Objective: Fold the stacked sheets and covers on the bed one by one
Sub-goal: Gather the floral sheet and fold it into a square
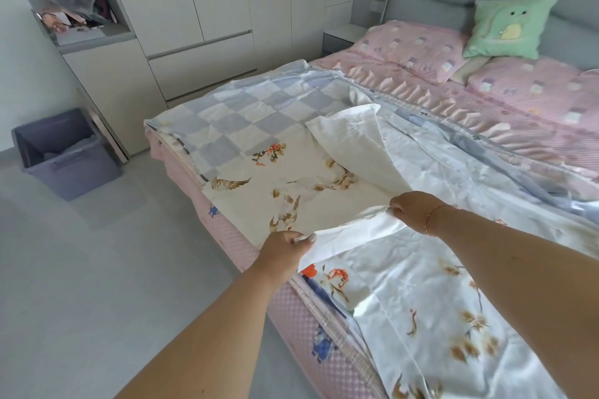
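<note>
Both hands are gripping the same edge of the top sheet, the cream one with the bird and flower print, lying on the stack at the near side edge of the bed.

Left hand: fingers clenched on the edge right at the bed's near side edge, thumb on top.
Right hand: fingers pinched on the same edge further in toward the middle of the bed, knuckles up.

The held edge is lifted and turned over, so the plain white underside shows between the hands. A white flap of that sheet is already laid back, running from the right hand away toward the checked cover at the far left corner of the stack.

Key relation: the rest of the sheet lies beyond the fingers, toward the checked cover and the bed's left edge. The gripped edge runs roughly across the bed, left hand outboard, right hand inboard. The sheet's long axis looks to run away from the hands along the bed's side edge, though folds hide its full outline.

Judgement: a fold would carry this edge forward over the sheet, both hands together. The left hand is nearer the free corner. More printed layers sit below, unfolded.
</note>
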### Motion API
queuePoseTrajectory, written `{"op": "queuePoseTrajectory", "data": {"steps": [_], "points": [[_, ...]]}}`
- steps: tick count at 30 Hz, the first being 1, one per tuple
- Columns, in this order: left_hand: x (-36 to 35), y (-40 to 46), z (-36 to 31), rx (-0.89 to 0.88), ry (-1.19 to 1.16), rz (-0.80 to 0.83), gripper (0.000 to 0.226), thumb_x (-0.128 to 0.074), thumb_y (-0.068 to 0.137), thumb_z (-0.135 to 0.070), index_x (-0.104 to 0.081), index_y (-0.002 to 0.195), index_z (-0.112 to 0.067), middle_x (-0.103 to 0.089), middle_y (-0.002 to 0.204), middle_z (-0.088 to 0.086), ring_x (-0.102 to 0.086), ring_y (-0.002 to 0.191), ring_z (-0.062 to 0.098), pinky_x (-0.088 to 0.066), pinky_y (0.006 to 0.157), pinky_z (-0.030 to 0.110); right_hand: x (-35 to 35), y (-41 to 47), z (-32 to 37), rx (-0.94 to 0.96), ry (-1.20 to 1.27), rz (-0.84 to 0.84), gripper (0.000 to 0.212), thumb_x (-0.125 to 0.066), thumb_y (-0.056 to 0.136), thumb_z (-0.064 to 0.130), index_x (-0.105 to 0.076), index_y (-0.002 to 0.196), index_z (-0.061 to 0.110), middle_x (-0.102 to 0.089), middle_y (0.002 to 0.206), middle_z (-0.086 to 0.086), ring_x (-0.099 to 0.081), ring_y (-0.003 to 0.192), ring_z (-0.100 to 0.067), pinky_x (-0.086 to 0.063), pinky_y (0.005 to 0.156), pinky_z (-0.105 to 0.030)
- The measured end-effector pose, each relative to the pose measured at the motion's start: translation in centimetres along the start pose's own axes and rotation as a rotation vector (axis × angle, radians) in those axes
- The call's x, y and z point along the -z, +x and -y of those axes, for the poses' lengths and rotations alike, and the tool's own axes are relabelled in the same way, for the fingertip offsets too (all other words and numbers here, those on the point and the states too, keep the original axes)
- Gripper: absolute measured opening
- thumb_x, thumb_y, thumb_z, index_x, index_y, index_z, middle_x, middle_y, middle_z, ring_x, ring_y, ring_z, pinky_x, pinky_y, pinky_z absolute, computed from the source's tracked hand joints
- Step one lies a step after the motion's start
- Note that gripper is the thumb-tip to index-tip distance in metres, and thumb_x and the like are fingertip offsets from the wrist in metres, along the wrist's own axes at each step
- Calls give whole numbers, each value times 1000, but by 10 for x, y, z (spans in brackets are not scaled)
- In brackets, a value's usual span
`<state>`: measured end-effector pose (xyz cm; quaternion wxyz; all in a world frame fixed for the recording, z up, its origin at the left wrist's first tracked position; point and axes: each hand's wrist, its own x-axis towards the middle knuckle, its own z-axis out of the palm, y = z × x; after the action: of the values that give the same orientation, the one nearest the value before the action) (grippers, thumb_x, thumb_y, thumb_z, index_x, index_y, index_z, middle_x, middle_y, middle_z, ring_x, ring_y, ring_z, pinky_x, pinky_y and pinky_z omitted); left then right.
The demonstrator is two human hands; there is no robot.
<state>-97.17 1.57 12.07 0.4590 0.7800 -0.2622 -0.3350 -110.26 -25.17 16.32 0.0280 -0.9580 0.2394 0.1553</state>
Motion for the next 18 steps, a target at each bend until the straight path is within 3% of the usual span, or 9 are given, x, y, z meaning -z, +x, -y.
{"op": "queuePoseTrajectory", "data": {"steps": [3,8,11,14,18], "points": [[-27,-12,-1,23,-22,-2,48,-60,82,-60,-60,81,-12,-59,78,14,-55,73,27,-42,64,33,-17,-20,-20,16,6,2,27,-34,102,33,-46,85,17,-50,85,-1,-55,94,-25,-35,74,-28],[-80,-39,-15,55,-3,-31,36,-59,93,-45,-62,84,-11,-42,71,8,-39,67,18,-32,62,26,-39,-52,-62,45,22,-3,29,-33,102,31,-48,83,15,-48,78,1,-49,82,-20,-34,71,-28],[-119,-60,-24,64,30,-86,33,-59,92,-45,-49,77,-18,-34,67,6,-32,64,16,-27,62,26,-54,-71,-87,88,13,-9,30,-33,102,30,-47,81,14,-45,74,3,-48,81,-19,-34,71,-28],[-164,-85,-31,81,16,-172,52,-60,93,-39,-27,60,-18,-18,53,-3,-18,50,13,-16,54,27,-68,-90,-114,151,31,-24,33,-32,103,30,-47,79,13,-40,69,7,-47,79,-18,-34,71,-27],[-211,-110,-31,127,39,-202,50,-60,94,-34,-33,59,-10,-19,55,-4,-19,52,13,-16,54,27,-85,-114,-146,211,15,7,40,-32,102,31,-37,64,21,-41,68,7,-46,77,-18,-34,72,-28]]}}
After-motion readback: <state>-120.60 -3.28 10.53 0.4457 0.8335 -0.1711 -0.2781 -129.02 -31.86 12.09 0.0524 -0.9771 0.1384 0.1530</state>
